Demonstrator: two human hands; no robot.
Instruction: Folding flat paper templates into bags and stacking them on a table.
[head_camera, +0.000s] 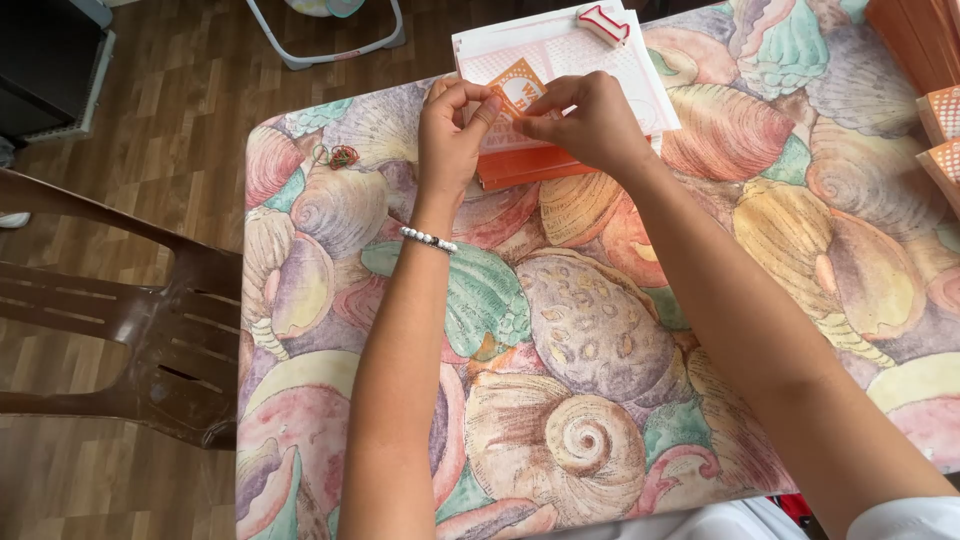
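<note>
Obs. 1: both your hands are up at the far edge of the table (700, 330), which is covered in a seashell-print cloth. Your left hand (452, 130) and right hand (585, 120) meet over a stack of white and orange paper sheets (600, 60), fingertips nearly touching each other.

Grip: left thumb and forefinger are pinched close together, the other fingers curled; the right fingers are likewise drawn in to a pinch pointing at the left. Something small and thin seems to be held between them, but you cannot tell from this view what it is, or whether it is the corner of the top sheet. Treat that as unconfirmed.

Step, as judged: you appear to be in the middle of fine two-handed work on the top sheet, at or near its orange diamond-shaped mark (517, 88), which shows just between and beyond your fingertips. The stack lies directly under both pinches, touching or almost touching them.

Next move, as judged: it calls for small, steady finger motion, not arm travel; keep the wrists low so the stack does not shift.

Nearby: a small red and white block (602, 22) rests on the stack's far part; a tangle of rubber bands (338, 156) lies left of your left hand, apart from it; more orange paper stacks (925, 40) sit at the right edge; a brown plastic chair (130, 320) stands left of the table
</note>
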